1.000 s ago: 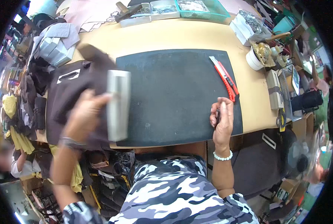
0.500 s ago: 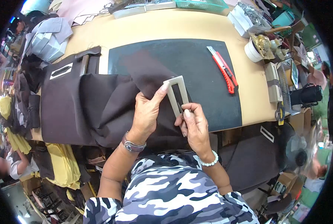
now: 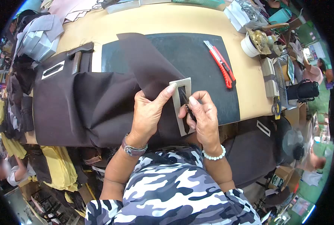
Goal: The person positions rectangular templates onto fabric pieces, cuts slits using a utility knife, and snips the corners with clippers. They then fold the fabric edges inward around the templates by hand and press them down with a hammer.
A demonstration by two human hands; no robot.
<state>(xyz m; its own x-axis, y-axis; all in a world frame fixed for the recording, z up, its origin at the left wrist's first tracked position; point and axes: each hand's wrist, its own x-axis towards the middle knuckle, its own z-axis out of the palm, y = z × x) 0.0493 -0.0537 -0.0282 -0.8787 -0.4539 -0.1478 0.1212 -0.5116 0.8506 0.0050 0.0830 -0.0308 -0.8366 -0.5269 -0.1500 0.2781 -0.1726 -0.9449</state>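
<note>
My left hand (image 3: 150,112) pinches dark brown fabric (image 3: 103,108) together with the upper left edge of a white rectangular frame (image 3: 185,81), its thumb on top. The frame lies on the fabric around a long slot. Closed around small dark snips (image 3: 189,108), my right hand (image 3: 204,116) is at the frame's right side. The snips' pointed tips reach into the upper part of the slot. A loose fabric flap stretches up from the frame over a dark cutting mat (image 3: 197,56).
A red utility knife (image 3: 221,65) lies on the mat at right. At left, a hammer (image 3: 77,60) rests on the fabric beside another white frame (image 3: 52,70). More brown fabric with a frame (image 3: 263,128) hangs at lower right. A white tub (image 3: 249,47) stands at the back right.
My right hand has moved slightly right, and the snips' tips now show higher in the slot. More of the frame's lower end is visible. The fabric flap spreads further up the mat.
</note>
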